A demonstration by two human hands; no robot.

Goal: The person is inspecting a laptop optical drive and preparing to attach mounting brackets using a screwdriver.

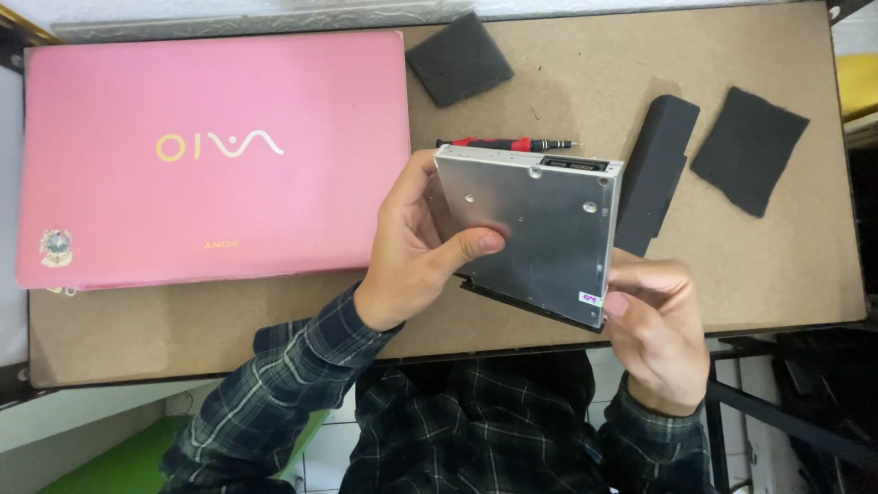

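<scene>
I hold a flat silver metal drive module [540, 229] above the brown table [567, 82], tilted toward me. My left hand [416, 247] grips its left edge with the thumb pressed on the top face. My right hand [654, 325] holds its lower right corner from below. A closed pink laptop [210, 160] lies on the table to the left of my hands. A red and black screwdriver [508, 144] rests on the table just beyond the module's far edge.
A long black battery pack [657, 169] lies right of the module. Two dark foam squares sit on the table, one at the back centre [457, 57], the other at the right [748, 148]. The table's front edge runs below my hands.
</scene>
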